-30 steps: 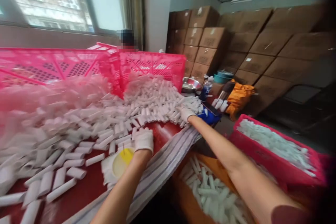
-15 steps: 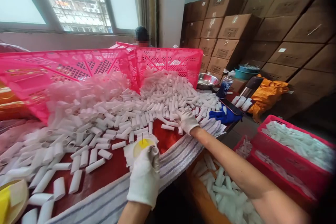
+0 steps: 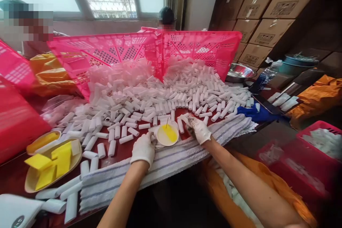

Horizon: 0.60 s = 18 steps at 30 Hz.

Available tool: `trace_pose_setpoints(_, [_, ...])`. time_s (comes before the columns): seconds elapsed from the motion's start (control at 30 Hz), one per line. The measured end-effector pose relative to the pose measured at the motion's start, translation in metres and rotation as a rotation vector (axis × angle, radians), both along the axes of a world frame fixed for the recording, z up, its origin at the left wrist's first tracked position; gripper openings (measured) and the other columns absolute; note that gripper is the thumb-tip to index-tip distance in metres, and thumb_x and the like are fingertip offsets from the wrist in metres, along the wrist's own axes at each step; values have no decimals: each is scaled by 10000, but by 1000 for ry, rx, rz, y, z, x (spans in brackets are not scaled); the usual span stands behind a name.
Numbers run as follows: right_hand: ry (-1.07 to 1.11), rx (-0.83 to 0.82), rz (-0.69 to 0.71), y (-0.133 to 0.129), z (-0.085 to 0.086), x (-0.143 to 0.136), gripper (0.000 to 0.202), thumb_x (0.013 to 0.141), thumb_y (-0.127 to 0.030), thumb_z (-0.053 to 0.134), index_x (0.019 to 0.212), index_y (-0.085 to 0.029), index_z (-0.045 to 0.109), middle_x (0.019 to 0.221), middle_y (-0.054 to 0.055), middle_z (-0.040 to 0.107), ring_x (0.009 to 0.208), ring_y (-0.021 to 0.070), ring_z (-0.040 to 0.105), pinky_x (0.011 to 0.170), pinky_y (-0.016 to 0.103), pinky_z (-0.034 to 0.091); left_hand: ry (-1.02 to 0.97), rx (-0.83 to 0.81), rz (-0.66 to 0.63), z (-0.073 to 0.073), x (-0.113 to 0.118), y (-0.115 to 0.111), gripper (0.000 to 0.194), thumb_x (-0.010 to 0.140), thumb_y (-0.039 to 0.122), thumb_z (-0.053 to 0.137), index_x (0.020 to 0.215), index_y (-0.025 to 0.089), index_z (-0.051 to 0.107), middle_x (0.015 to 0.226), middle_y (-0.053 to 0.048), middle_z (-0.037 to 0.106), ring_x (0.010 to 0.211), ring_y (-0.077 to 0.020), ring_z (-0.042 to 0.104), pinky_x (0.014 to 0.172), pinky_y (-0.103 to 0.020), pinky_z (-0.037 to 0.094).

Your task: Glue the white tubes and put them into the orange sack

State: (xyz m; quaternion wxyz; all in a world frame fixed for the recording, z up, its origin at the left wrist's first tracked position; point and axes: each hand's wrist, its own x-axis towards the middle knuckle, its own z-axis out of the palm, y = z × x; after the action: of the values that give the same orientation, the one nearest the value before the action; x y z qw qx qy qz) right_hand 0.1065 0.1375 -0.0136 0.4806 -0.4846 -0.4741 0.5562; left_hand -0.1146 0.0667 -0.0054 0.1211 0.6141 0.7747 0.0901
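My left hand (image 3: 143, 150), in a white glove with bare fingertips, is closed beside a small round dish (image 3: 160, 139). Whatever its curled fingers hold is hidden. The dish carries a yellow piece (image 3: 171, 133) with a thin pin standing up from it. Right of the dish, my gloved right hand (image 3: 199, 129) pinches a short white tube (image 3: 184, 118) at the near edge of a large heap of similar tubes (image 3: 165, 105). A striped towel (image 3: 171, 158) lies under both wrists along the table edge.
Pink crates (image 3: 197, 44) stand tipped behind the heap. At left lie a tray with yellow sponge pieces (image 3: 57, 164) and loose tubes. A bottle (image 3: 264, 76), a metal bowl (image 3: 239, 71) and a blue cloth (image 3: 251, 113) are at right. Two people sit beyond the crates.
The view has swung left, bringing the yellow sponge tray into sight. My left hand has moved away from over the dish to its left side. My right hand stays at the heap's edge.
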Motion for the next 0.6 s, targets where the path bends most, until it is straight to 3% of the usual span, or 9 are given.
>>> trace_pose_setpoints(0.2, [122, -86, -51, 5, -9, -10, 343, 691, -517, 604, 811, -204, 531, 588, -7, 534, 553, 146, 532, 590, 336, 493, -8, -35, -14, 4, -23, -3, 349, 786, 377, 510, 1106, 263, 587, 998, -81, 665, 870, -231, 613, 719, -307, 427])
trace_pose_setpoints(0.33, [84, 2, -94, 3, 7, -13, 380, 642, -467, 690, 888, -209, 558, 649, -30, 556, 540, 104, 495, 594, 284, 474, -92, 9, -7, -1, -40, -11, 384, 768, 395, 552, 1116, 236, 588, 1048, -79, 656, 937, -215, 606, 790, -286, 436])
trace_pose_setpoints(0.5, [-136, 114, 383, -20, 24, -32, 379, 705, -440, 659, 960, -161, 626, 938, 62, 655, 800, 162, 601, 692, 270, 486, -186, 108, 34, -5, -44, -20, 453, 796, 392, 525, 1198, 182, 541, 1154, -118, 609, 1074, -237, 557, 915, -333, 418])
trace_pose_setpoints(0.6, [-265, 179, 481, -14, 15, -41, 378, 786, -430, 559, 1035, -150, 611, 1045, 84, 644, 900, 182, 604, 745, 280, 491, -289, 176, 37, -2, -43, -27, 463, 874, 407, 367, 1226, 141, 509, 1211, -139, 572, 1119, -234, 533, 964, -358, 398])
